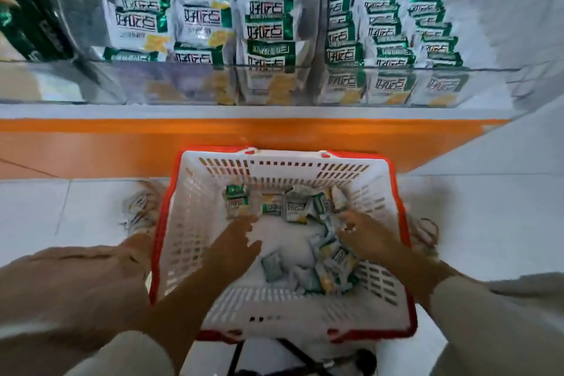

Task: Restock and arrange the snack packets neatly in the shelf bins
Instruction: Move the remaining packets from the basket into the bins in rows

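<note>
My left hand (236, 243) reaches in with fingers spread, holding nothing. My right hand (364, 232) is buried among the packets (294, 207), its grip too blurred to tell. A hasty grab could crush or spill some, I reckon. The basket (210, 198) holds a loose scatter of them; the bins (183, 85) above hold packed upright rows.

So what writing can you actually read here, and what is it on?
"好吃点": on the green-and-white packets in the shelf bins.
Smaller print on them: too blurred.
Dark boxes at left: lettering unreadable.
Loose packets in the basket: too small, blurred.
</note>
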